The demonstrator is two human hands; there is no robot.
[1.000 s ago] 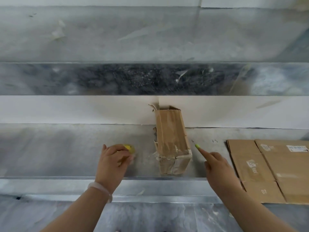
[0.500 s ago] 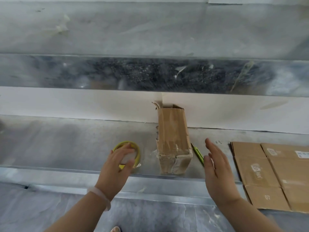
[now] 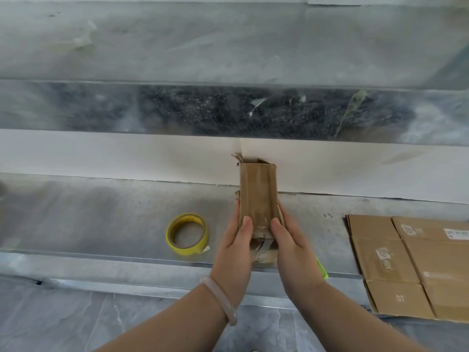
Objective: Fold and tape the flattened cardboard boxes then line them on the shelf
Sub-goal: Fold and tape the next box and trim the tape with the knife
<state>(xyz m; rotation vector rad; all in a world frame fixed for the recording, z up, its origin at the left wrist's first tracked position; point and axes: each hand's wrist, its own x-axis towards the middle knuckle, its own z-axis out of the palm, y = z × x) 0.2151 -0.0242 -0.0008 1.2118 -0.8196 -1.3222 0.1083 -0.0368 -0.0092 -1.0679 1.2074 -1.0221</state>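
Scuffed grey metal shelf (image 3: 88, 219), white wall panel (image 3: 101, 153) rising just behind it, upper shelf (image 3: 177, 47) above it with a dark speckled front edge, grey marbled floor tiles (image 3: 76, 326) below it

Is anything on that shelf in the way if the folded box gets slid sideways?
Yes. The yellow tape roll lies left of the folded box, near the front edge; a green tool and the flattened cardboard lie on its right. The left hand and right hand grip the box.
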